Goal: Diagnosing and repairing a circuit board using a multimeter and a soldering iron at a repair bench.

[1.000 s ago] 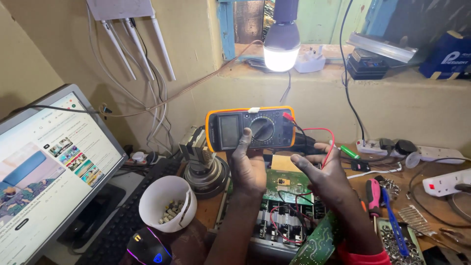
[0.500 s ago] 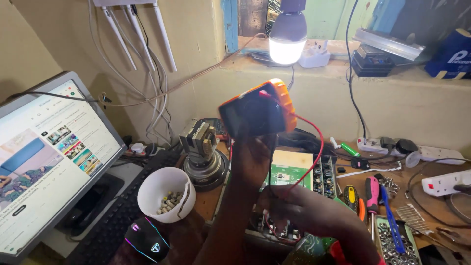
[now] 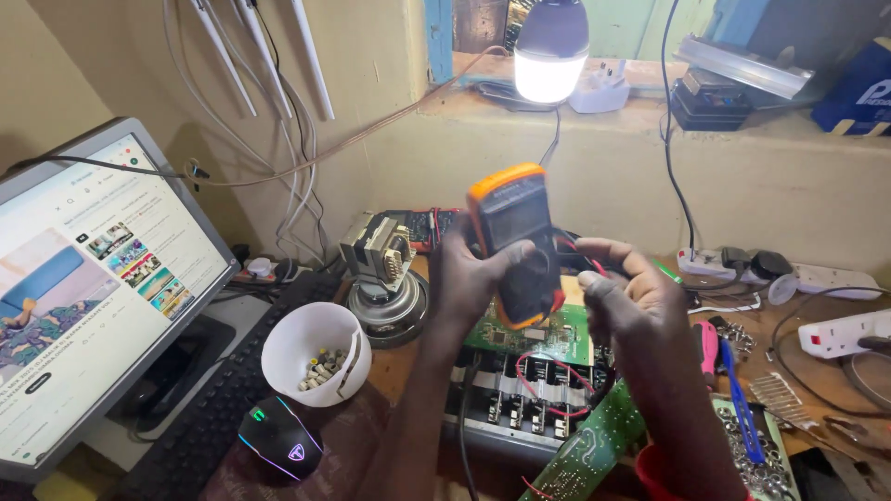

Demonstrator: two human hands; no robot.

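My left hand [image 3: 469,278] grips an orange-and-black multimeter [image 3: 515,237], held upright above the bench with its screen toward me. My right hand [image 3: 622,297] is at the meter's right side, fingers on the red and black test leads [image 3: 580,255] that plug into it. A red lead loops down over the green circuit board [image 3: 552,339] and the black electronics chassis [image 3: 520,408] lying beneath both hands. Whether the right fingers pinch a plug or just touch it is hard to tell.
A monitor [image 3: 88,288] and keyboard [image 3: 209,422] stand at left, with a lit mouse [image 3: 278,447] and a white cup of small parts [image 3: 316,353]. A transformer [image 3: 380,264] sits behind. Screwdrivers [image 3: 733,380], a screw tray, power strips [image 3: 840,334] lie right. A lamp [image 3: 549,51] glows on the ledge.
The multimeter has been lifted from the bench, swung up and turned upright in my left hand. My right hand rose from the board to the leads at its side.
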